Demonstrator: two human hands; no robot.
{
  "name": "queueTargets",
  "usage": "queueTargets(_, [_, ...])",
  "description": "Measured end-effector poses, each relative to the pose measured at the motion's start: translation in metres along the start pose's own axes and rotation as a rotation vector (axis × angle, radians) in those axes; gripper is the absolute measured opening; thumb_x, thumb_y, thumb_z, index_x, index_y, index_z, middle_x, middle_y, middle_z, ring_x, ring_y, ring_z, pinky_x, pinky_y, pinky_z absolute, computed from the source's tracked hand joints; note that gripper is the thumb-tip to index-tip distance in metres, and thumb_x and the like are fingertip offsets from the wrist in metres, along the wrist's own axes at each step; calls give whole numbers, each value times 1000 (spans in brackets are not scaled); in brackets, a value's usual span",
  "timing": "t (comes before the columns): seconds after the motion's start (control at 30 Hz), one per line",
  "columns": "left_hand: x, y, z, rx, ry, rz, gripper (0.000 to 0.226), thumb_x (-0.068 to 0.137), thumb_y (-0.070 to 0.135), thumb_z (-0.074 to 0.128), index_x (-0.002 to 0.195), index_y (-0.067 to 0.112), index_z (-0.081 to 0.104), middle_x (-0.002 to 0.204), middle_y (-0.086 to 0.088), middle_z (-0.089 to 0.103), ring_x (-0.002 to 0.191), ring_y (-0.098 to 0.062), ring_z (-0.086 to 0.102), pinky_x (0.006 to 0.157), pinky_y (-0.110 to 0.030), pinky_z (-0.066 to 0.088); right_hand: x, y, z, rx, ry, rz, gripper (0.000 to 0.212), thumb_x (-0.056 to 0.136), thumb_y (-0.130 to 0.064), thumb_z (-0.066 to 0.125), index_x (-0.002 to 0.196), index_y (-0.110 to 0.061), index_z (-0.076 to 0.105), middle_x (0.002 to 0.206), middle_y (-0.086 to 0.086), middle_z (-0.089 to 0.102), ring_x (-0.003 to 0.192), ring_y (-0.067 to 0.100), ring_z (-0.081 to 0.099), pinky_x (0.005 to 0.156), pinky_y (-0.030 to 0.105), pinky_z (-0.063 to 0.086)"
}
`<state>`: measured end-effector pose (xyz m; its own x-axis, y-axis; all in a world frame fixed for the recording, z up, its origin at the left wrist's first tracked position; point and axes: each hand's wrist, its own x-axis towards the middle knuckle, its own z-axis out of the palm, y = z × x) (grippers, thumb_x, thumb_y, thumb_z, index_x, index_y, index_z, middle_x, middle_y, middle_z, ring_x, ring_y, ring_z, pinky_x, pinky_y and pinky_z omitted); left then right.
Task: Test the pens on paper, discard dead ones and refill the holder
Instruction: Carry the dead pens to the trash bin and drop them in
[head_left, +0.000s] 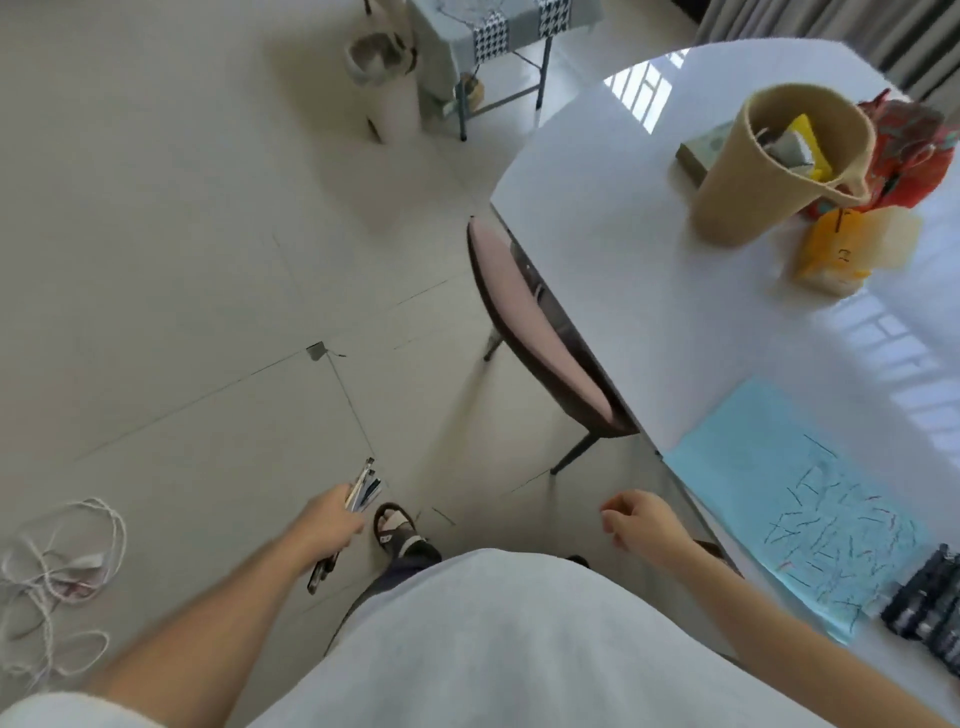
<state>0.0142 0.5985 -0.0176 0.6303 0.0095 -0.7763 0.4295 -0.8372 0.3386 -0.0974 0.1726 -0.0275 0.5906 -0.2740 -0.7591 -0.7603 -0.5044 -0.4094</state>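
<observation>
Two hands: both reach forward from the bottom of the frame, above the floor, with the person standing beside the table.
Left hand (332, 525): lower centre-left; fingers wrapped round a bundle of pens (363, 488), whose tips fan out up and to the right past the knuckles while the other ends stick out below the hand.
Likely reason for the hold: gathering several pens in one fist suits carrying them off together; this looks like the dead lot on its way to be thrown out, though that is a judgement.
Right hand (641, 522): lower centre-right, just left of the table edge; fingers loosely curled and holding nothing.
Paper (779, 499): pale blue sheet lying flat at the table's (623, 218) near edge, right of frame, covered in short scribbled test strokes.
Pens on table (930, 597): dark cluster at the far right edge, just beside the paper; probably the ones to keep.
Bin (384, 78): pale, open-topped, at top centre on the floor, well apart from the person; a likely destination.
Holder: cannot tell which item it is.
Basket (769, 171): tan, upper right on the table, with packets inside.
Chair (535, 332): pushed under the table, centre.
Cables (62, 566): white tangle on the floor, lower left.
</observation>
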Motion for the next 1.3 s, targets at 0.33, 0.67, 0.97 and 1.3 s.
queueTargets(0.33, [57, -127, -146, -169, 8, -193, 11, 75, 4, 55, 84, 10, 53, 61, -7, 58, 49, -21, 51, 49, -23, 39, 57, -160, 77, -184, -15, 127, 17, 96, -15, 59, 87, -11, 73, 82, 7, 75, 68, 23, 73, 69, 35, 62])
queueTargets(0.67, [134, -135, -256, -234, 70, -258, 12, 74, -1, 54, 79, 10, 53, 58, -7, 60, 45, -21, 50, 49, -24, 39, 125, -279, 85, -31, 16, 149, 14, 98, -9, 58, 93, -9, 70, 87, 14, 74, 70, 28, 71, 74, 42, 60])
queueTargets(0.97, [225, -31, -356, -283, 130, -240, 13, 73, 6, 57, 84, 11, 55, 60, -7, 60, 48, -21, 52, 49, -26, 41, 240, -400, 53, -56, -73, 191, 16, 95, -4, 55, 95, 2, 70, 80, 21, 71, 63, 27, 61, 61, 35, 49])
queueTargets(1.3, [325, 47, -469, -329, 263, -268, 11, 73, 6, 55, 83, 11, 56, 62, -8, 63, 45, -19, 52, 47, -23, 41, 360, -655, -11, -4, -141, -131, 13, 98, -11, 57, 98, -9, 69, 91, 14, 74, 76, 25, 69, 72, 36, 58])
